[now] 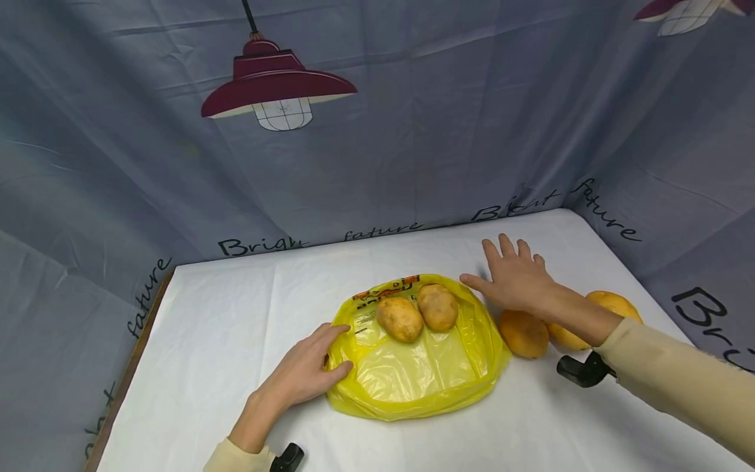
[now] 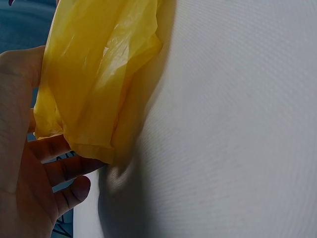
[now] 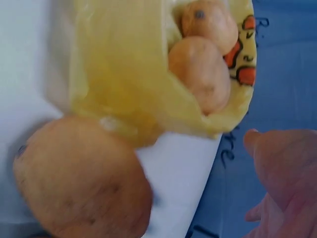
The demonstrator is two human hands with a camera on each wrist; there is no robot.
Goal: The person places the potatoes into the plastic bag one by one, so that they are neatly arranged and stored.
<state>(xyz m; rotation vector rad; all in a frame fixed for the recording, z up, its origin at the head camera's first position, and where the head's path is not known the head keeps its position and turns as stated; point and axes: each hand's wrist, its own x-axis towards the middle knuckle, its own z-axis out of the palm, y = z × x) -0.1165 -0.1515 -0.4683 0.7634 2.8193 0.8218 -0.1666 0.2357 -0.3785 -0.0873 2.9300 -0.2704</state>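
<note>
The yellow bag point(image 1: 415, 367), lying mid-table, is being pinched at its near-left edge by the left hand point(image 1: 303, 373); the right hand point(image 1: 516, 278) is being held spread. The two potatoes point(image 1: 400, 318) could be rolled off if the edge is tugged.

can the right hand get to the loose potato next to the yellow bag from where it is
Probably yes. The right hand lies open on the table just behind the loose potato, which sits outside the yellow bag with nothing covering it.

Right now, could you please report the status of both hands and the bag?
Left hand pinches yellow bag edge. Right hand open, beside bag. Two potatoes on bag; others loose right.
</note>
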